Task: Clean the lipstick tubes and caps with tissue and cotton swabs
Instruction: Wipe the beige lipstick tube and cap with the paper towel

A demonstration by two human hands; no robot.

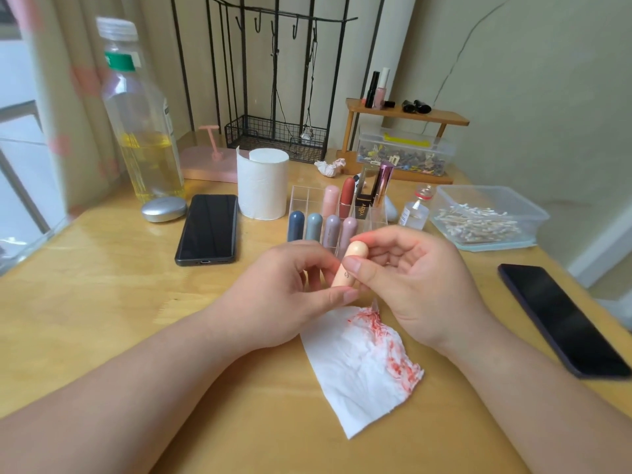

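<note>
The left hand and the right hand both pinched the small peach lipstick tube just above the red-stained tissue, and it looked light, hard and maybe slippery, so holding its middle seemed best.

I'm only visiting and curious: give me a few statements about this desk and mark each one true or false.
1. The left hand and the right hand both grip the peach-coloured plastic lipstick tube. True.
2. The white tissue on the wooden table is spotless. False: it bears red smears.
3. The cotton swabs lie in the clear plastic tub. True.
4. The white paper roll lies on its side. False: it stands upright.
</note>
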